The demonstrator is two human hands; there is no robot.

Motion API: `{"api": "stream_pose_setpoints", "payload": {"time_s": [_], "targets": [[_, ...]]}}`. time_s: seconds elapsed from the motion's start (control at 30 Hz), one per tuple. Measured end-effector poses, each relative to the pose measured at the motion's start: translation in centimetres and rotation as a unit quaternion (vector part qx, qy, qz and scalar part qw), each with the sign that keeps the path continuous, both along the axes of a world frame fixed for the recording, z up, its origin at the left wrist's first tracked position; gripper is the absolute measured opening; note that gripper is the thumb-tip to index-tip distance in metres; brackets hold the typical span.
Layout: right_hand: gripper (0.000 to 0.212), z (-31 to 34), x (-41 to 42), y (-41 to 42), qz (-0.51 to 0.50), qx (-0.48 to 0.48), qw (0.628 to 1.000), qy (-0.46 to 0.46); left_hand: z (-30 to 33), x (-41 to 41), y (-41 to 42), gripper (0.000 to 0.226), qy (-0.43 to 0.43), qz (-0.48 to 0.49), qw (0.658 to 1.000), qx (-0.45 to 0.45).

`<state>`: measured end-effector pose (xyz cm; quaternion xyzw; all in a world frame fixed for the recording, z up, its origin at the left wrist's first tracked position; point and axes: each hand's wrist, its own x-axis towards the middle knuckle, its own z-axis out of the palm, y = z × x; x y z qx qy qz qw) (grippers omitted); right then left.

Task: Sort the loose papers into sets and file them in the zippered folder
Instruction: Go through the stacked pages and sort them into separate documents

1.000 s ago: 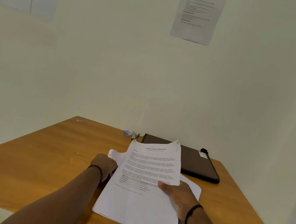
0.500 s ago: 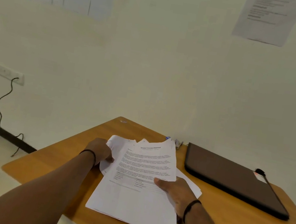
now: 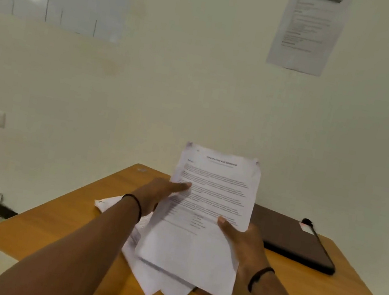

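Both hands — left hand (image 3: pixel 155 192), right hand (image 3: pixel 244 244) — pinch the printed sheet (image 3: pixel 208 200) above the loose papers (image 3: pixel 161 285); sorting underway — next, start a set, zippered folder (image 3: pixel 290 241) shut beside.

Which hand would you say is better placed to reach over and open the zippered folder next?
Probably the right hand: the folder lies closed on its side of the table, just beyond it. The left hand could keep holding the sheet.
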<state>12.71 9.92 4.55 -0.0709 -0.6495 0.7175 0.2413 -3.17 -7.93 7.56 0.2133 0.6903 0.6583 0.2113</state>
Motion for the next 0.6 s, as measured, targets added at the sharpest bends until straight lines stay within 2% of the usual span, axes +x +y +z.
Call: {"api": "stream_pose_setpoints", "payload": {"time_s": [0.03, 0.1, 0.2, 0.33, 0.43, 0.6], "targets": [[0.034, 0.9, 1.3, 0.6, -0.007, 0.005, 1.0, 0.014, 0.5, 1.2, 0.8, 0.053, -0.009, -0.029, 0.999, 0.025], [0.032, 2.8, 4.9, 2.1, -0.039, 0.032, 0.998, 0.042, 1.6, 4.0, 3.3, 0.038, 0.0, -0.058, 0.995, 0.079], [0.024, 4.9, 9.5, 4.4, -0.133, 0.089, 0.984, 0.079, 2.9, 8.3, 7.2, 0.031, 0.044, -0.08, 0.982, 0.164], [0.023, 6.4, 15.2, 8.3, -0.253, 0.129, 0.952, 0.116, 4.1, 15.0, 13.2, 0.025, 0.094, -0.087, 0.967, 0.222], [0.023, 5.5, 18.1, 10.5, -0.279, 0.109, 0.947, 0.12, 2.7, 17.7, 16.2, 0.03, 0.102, -0.12, 0.964, 0.216], [0.025, -1.2, 20.2, 13.2, -0.296, 0.083, 0.95, 0.058, -2.1, 19.9, 18.4, 0.022, 0.094, -0.13, 0.977, 0.143]]}}
